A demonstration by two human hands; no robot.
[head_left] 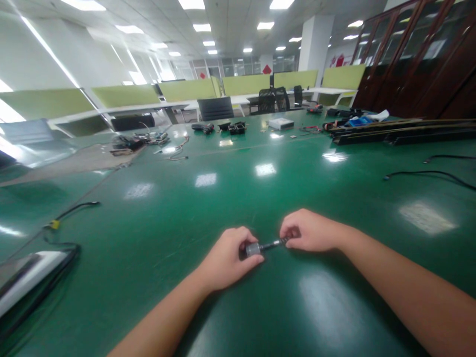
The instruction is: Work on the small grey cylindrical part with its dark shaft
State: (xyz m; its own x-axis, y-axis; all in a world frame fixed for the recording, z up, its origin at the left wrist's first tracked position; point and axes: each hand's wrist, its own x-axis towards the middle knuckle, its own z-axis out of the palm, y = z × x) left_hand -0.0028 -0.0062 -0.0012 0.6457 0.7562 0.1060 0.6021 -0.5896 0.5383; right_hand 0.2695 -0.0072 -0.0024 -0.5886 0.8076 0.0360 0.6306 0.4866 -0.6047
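My left hand (236,255) is closed around a short grey cylinder (253,249), thumb below it and fingers above. From the cylinder's right end a thin dark rod (268,245) with a bright tip sticks out towards my right hand (303,230). That hand is closed in a pinch on a small dark piece (283,241) that looks coiled, right at the rod's tip. Whether rod and dark piece touch is too small to tell. Both hands are low over the green tabletop (238,203), close together.
Black cables lie at the right (427,173) and the left, near a white-edged device (28,277). Farther back are a pale box (281,123), a dark tool (203,128), a heap of wires (141,141) and long black rails (394,131).
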